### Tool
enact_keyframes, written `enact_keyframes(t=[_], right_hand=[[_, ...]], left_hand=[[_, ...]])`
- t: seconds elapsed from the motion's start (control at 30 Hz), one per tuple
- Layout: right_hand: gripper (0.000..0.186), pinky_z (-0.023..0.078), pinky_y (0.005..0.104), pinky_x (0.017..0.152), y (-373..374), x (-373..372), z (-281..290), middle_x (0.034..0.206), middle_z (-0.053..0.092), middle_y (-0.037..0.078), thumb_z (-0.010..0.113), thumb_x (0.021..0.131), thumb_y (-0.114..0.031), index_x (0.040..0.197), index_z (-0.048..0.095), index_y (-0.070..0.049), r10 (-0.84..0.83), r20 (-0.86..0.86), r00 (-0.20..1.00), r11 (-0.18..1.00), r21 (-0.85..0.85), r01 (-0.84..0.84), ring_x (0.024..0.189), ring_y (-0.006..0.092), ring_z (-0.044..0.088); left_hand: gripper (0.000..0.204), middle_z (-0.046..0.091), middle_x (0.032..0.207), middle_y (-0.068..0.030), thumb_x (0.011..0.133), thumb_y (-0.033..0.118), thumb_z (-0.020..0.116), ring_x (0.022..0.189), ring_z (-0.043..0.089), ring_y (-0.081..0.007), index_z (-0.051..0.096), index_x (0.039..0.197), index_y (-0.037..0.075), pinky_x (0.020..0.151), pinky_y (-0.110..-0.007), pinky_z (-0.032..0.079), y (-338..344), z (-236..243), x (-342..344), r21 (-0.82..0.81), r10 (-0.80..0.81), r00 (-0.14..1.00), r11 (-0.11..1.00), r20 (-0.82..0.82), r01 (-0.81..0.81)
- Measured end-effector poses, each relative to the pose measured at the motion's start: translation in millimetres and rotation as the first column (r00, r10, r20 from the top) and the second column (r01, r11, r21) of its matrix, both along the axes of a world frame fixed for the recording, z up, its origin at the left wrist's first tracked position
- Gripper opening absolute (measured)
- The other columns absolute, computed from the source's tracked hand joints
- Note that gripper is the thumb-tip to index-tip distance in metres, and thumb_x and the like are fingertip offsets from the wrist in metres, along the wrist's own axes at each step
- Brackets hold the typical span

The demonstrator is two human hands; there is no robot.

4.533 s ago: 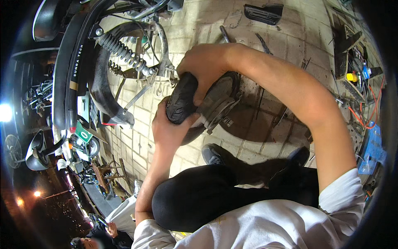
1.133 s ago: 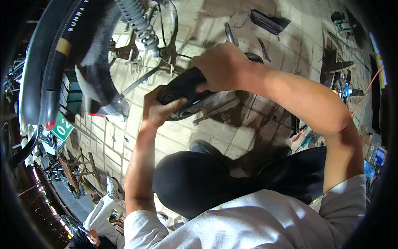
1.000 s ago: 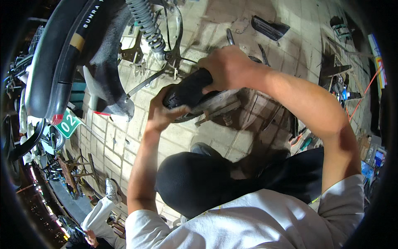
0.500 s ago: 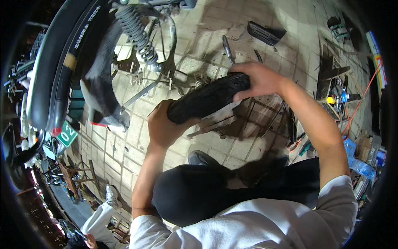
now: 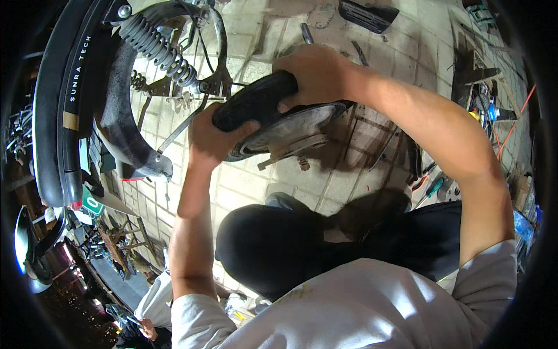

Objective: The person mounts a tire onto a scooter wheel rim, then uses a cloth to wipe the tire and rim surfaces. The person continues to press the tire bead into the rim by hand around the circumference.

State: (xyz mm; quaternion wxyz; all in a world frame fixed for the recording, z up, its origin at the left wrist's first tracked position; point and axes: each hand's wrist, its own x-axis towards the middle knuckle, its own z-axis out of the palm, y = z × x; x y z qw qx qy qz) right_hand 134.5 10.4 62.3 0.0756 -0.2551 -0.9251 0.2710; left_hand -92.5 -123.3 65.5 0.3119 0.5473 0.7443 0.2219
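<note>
A scooter wheel with a black tire (image 5: 256, 100) is held tilted in front of me above the tiled floor. Its grey hub side (image 5: 290, 129) faces partly toward me, with an axle end (image 5: 303, 163) sticking out below. My left hand (image 5: 216, 136) is closed around the tire's left side, thumb over the near edge. My right hand (image 5: 317, 72) grips the far right part of the tire from above. Just beyond the wheel are the scooter's coil shock absorber (image 5: 160, 49) and a metal frame arm (image 5: 220, 46). A curved black rear fender (image 5: 113, 107) hangs to the left.
The scooter's dark body (image 5: 55, 116) fills the left side. A black plastic part (image 5: 369, 16) and a metal rod (image 5: 306, 34) lie on the far floor. Pliers and other tools (image 5: 427, 183) lie at right, near a wooden rack (image 5: 482, 87). Someone sits at lower left, hand (image 5: 148, 330) visible.
Both hands have carried the wheel up and left, closer to the scooter frame. The wheel has tipped, so more of its grey hub side shows. The whole view has shifted somewhat.
</note>
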Motion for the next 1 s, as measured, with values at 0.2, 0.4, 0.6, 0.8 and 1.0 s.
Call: enact_keyframes(t=[0.2,0.4,0.6,0.8,1.0], right_hand=[[0.05,0.051,0.0471,0.079,1.2,-12.4,14.7,0.087,0.069,0.017,0.083,0.066,-0.04,0.096,0.067,-0.005,0.031,0.006,1.0,1.0,-0.002,-0.031,0.092,0.0356,0.066],[0.048,0.051,0.046,0.076,-1.1,-28.5,18.6,0.082,0.069,0.017,0.084,0.064,-0.038,0.092,0.068,-0.002,0.11,0.021,0.994,0.993,0.033,-0.111,0.085,0.0375,0.067],[0.048,0.052,0.046,0.074,-8.4,-30.3,8.8,0.08,0.069,0.016,0.083,0.065,-0.041,0.09,0.068,-0.003,0.073,-0.019,0.997,0.99,0.126,-0.071,0.084,0.0369,0.067],[0.048,0.052,0.0454,0.073,-19.8,-34.7,9.0,0.082,0.069,0.016,0.082,0.068,-0.044,0.092,0.067,-0.006,-0.079,0.045,0.996,0.98,0.187,0.069,0.085,0.0355,0.068],[0.045,0.052,0.0469,0.072,-19.9,-19.9,13.5,0.084,0.07,0.014,0.079,0.071,-0.046,0.094,0.068,-0.008,-0.018,-0.005,1.0,0.993,0.115,0.019,0.082,0.0367,0.068]], left_hand=[[0.06,0.071,0.086,-0.0143,0.059,0.04,0.091,0.079,0.068,-0.021,0.071,0.098,-0.001,0.076,-0.035,0.053,7.3,-1.0,-3.9,-0.002,-0.034,0.998,0.999,0.047,0.034],[0.073,0.071,0.09,-0.0155,0.058,0.041,0.092,0.081,0.068,-0.0243,0.066,0.111,-0.002,0.079,-0.036,0.054,-4.0,-12.6,-12.4,0.11,-0.09,0.996,0.99,0.015,0.088],[0.073,0.071,0.09,-0.0139,0.056,0.043,0.093,0.082,0.067,-0.0216,0.066,0.107,-0.003,0.077,-0.035,0.054,-8.2,-22.8,-28.0,-0.063,-0.025,0.994,0.998,0.108,0.032],[0.061,0.071,0.092,-0.0105,0.062,0.033,0.091,0.081,0.064,-0.0159,0.068,0.106,-0.002,0.078,-0.032,0.052,7.6,-18.7,-28.6,-0.06,-0.052,0.955,0.996,0.293,0.072],[0.087,0.066,0.112,-0.0138,0.057,0.039,0.092,0.101,0.062,-0.0211,0.057,0.126,-0.001,0.092,-0.035,0.049,-24.6,-43.8,-38.2,0.225,-0.179,0.891,0.97,0.417,0.089]])
